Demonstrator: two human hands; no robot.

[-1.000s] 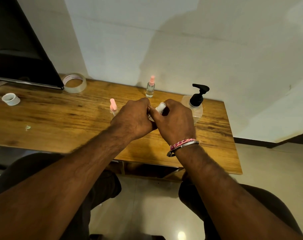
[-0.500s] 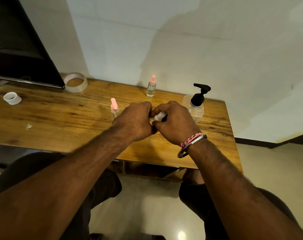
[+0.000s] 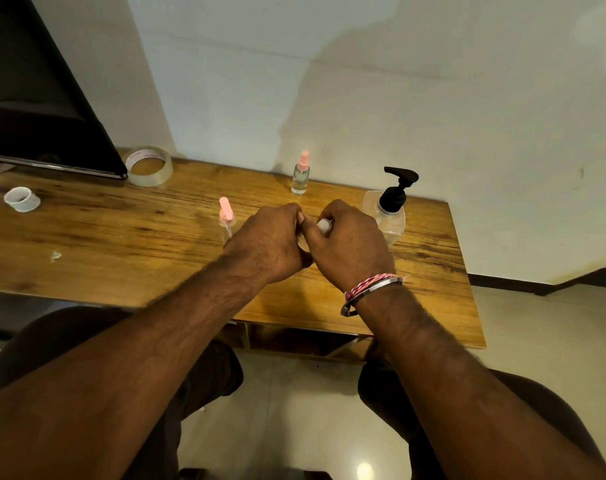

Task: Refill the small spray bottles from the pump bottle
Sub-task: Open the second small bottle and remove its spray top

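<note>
Nearest the camera, two bare forearms reach forward over dark-trousered knees and a pale tiled floor [image 3: 294, 410]. The right wrist carries a pink-and-white woven thread band with a silver metal bangle [image 3: 370, 289]. Past the near edge of the brown wooden table [image 3: 121, 244], the two hands meet knuckle to knuckle above the tabletop. The left hand [image 3: 270, 242] has its fingers clenched round something hidden inside the fist; what it is cannot be told. The right hand [image 3: 350, 244] has its fingers curled round a small white cylindrical cap or bottle top [image 3: 324, 224], whose rounded end peeks out between thumb and forefinger.

Just left of the left hand stands a small clear spray bottle with a pink nozzle [image 3: 226, 218], partly hidden by the hand. Just behind the right hand sits the round clear pump bottle with a black pump head [image 3: 391, 209]. Farther back, near the wall, a second small clear spray bottle with a pink cap [image 3: 300, 174] stands upright.

Far left lie a short white plastic ring [image 3: 21, 199], a roll of clear tape [image 3: 149, 166] and the corner of a dark flat screen [image 3: 45, 116].
</note>
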